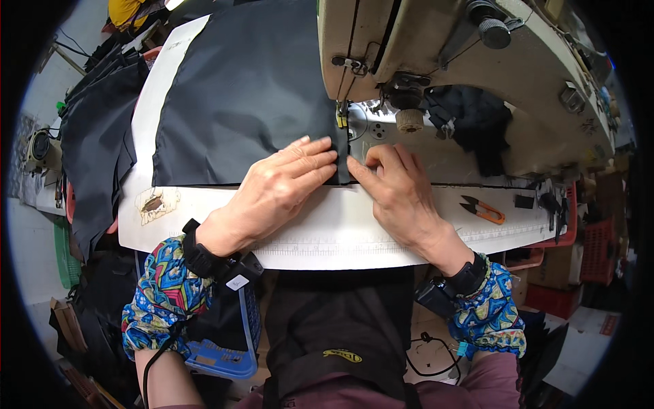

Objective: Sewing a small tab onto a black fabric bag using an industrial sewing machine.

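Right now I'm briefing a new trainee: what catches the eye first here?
Both hands: the left hand and right hand press flat on dark fabric at the centre, just before the sewing machine needle. Orange snips lie to the right on the white table.

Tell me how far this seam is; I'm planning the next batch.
Done: dark fabric panel lies flat on the white table, edge under the beige sewing machine's foot. In hand: left hand and right hand press that edge. Left: no stitching is visible yet.
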`<state>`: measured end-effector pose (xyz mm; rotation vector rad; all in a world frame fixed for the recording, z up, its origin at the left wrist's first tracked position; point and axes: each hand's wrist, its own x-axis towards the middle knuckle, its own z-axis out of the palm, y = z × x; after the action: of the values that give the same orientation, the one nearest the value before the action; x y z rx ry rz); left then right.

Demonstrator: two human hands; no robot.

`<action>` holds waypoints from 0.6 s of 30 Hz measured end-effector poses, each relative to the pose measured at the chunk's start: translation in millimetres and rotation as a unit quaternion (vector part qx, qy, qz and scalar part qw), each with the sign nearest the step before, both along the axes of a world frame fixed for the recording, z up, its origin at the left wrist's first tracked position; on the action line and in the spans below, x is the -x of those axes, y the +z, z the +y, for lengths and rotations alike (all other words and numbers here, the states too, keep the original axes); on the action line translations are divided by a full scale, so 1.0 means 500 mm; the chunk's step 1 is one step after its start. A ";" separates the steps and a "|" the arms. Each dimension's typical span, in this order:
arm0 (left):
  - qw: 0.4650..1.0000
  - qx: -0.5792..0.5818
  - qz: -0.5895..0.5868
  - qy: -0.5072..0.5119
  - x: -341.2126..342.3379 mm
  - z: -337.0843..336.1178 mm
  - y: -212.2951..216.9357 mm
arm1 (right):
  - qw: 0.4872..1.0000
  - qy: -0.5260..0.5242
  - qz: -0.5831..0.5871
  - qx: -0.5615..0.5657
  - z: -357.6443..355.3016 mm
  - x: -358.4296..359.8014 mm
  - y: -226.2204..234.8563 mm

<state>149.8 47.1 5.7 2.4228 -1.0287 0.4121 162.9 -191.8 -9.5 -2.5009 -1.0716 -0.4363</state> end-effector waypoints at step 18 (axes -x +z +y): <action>0.998 -0.022 -0.056 0.025 -0.100 0.001 -0.032 | 0.836 -0.445 -0.320 -0.026 -0.440 0.023 0.021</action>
<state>199.9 47.8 -10.4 2.4924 -1.0365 0.5524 151.2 -411.5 1.0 -2.7154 0.0642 -1.6114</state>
